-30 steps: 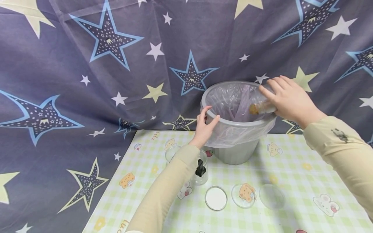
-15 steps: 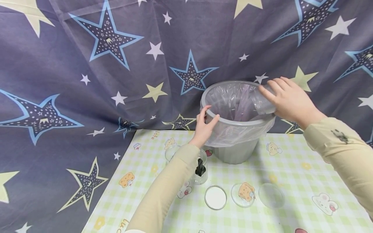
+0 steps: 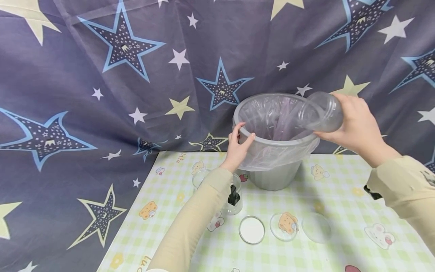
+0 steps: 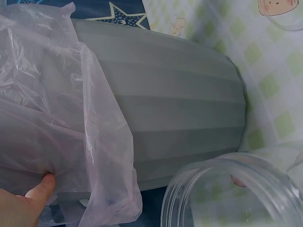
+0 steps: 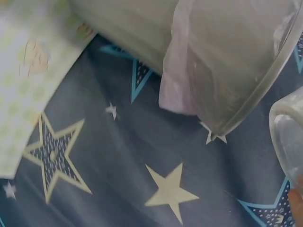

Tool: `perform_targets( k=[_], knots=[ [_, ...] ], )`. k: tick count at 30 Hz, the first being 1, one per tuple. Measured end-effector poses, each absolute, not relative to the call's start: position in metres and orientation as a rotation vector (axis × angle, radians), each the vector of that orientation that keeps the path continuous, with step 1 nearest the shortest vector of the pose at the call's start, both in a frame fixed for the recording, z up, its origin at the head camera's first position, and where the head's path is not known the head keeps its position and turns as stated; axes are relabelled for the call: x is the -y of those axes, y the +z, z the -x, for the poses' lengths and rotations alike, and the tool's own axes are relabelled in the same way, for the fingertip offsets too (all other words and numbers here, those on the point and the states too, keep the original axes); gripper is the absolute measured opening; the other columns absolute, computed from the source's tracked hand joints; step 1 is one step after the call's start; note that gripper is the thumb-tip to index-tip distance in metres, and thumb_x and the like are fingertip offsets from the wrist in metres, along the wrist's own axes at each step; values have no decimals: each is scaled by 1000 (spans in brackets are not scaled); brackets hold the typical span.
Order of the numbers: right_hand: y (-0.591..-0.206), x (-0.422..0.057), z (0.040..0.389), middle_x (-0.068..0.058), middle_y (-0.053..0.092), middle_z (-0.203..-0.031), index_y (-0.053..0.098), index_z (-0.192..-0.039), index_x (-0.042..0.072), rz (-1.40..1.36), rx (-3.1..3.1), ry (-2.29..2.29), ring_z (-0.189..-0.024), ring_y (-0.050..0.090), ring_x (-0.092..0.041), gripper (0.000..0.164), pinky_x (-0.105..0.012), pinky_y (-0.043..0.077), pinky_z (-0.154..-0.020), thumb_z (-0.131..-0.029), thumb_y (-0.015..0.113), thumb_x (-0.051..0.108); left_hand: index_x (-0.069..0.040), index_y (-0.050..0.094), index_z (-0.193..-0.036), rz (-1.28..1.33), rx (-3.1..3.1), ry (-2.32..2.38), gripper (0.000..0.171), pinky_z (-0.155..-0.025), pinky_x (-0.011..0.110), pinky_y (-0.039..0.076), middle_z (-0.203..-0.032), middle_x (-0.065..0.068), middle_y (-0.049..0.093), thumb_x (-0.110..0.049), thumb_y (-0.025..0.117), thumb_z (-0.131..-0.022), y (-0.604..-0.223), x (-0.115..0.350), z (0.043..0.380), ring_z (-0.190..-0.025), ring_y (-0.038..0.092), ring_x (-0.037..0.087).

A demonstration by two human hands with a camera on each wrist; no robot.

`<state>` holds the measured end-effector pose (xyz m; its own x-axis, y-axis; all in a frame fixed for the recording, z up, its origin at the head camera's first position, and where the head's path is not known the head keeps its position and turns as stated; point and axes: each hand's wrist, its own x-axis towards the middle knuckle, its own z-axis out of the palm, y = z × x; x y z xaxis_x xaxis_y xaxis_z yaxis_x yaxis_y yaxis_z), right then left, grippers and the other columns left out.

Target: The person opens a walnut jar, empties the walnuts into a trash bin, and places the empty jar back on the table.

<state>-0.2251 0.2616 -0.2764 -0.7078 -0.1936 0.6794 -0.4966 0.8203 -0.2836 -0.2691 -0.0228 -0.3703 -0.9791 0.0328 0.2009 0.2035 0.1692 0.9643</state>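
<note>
A grey trash can (image 3: 276,177) lined with a thin translucent bag (image 3: 272,158) stands at the back of the table. My left hand (image 3: 236,147) grips its rim at the left side, thumb outside over the bag. In the left wrist view the thumb (image 4: 42,189) presses on the film. My right hand (image 3: 357,126) holds a clear plastic jar (image 3: 324,111) tilted over the rim on the right, its mouth toward the inside of the can. No contents show through the jar's walls. In the right wrist view only part of the jar (image 5: 291,127) shows.
Clear jars stand under my left forearm, one with a black object (image 3: 233,195) in it. In front lie a round white disc (image 3: 252,229) and two clear lids (image 3: 284,227). A star-patterned curtain (image 3: 136,94) hangs right behind the can.
A brown lump seen near the jar's mouth one second ago has gone from view. My right hand has shifted right and turned the jar. My left hand has kept its place on the rim.
</note>
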Motion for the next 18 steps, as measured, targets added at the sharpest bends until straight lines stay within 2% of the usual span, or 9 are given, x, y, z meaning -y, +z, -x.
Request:
perform_targets(
  k=[5, 7, 9, 11, 14, 16, 18],
  knots=[
    [-291, -266, 211, -24, 56, -119, 50, -130, 3, -362, 2317, 830, -109, 46, -44, 91, -55, 32, -93, -49, 89, 12, -26, 42, -139, 234, 2296, -1928, 51, -105, 43, 35, -133, 13, 33, -30, 60, -92, -371, 24, 268, -124, 36, 26],
    [-299, -268, 202, -21, 54, -122, 47, -134, 6, -277, 2313, 902, -111, 46, -41, 93, -46, 34, -96, -51, 88, 11, -27, 42, -138, 231, 2297, -1923, 51, -105, 43, 36, -133, 13, 33, -30, 61, -91, -372, 24, 268, -124, 37, 26],
    [-310, -270, 192, -11, 55, -122, 47, -136, 11, -197, 2311, 947, -112, 46, -34, 94, -32, 33, -96, -53, 88, 10, -27, 42, -138, 231, 2299, -1925, 50, -105, 42, 36, -133, 12, 33, -30, 60, -91, -372, 23, 268, -124, 37, 25],
    [-322, -275, 184, 7, 54, -120, 46, -137, 15, -148, 2295, 982, -113, 47, -22, 95, -19, 30, -93, -52, 89, 9, -27, 42, -138, 234, 2301, -1928, 50, -105, 42, 36, -133, 12, 33, -31, 60, -91, -372, 23, 268, -124, 37, 25],
    [-343, -282, 174, 29, 45, -114, 43, -140, 23, -94, 2295, 1040, -111, 45, -2, 97, -12, 27, -91, -55, 88, 10, -28, 42, -138, 233, 2294, -1931, 50, -105, 43, 36, -132, 12, 34, -31, 60, -92, -371, 23, 268, -125, 37, 25],
    [-357, -288, 168, 36, 41, -112, 40, -140, 28, -47, 2306, 1074, -107, 40, 11, 95, -10, 27, -91, -60, 87, 12, -28, 41, -138, 232, 2295, -1930, 50, -106, 43, 36, -133, 12, 33, -31, 60, -92, -370, 24, 267, -126, 37, 26],
    [-370, -293, 163, 37, 40, -112, 37, -141, 30, 1, 2324, 1100, -103, 36, 18, 91, -9, 27, -89, -65, 85, 14, -26, 41, -139, 234, 2294, -1930, 51, -106, 44, 36, -133, 13, 33, -30, 60, -92, -370, 23, 267, -126, 37, 26]
  ],
)
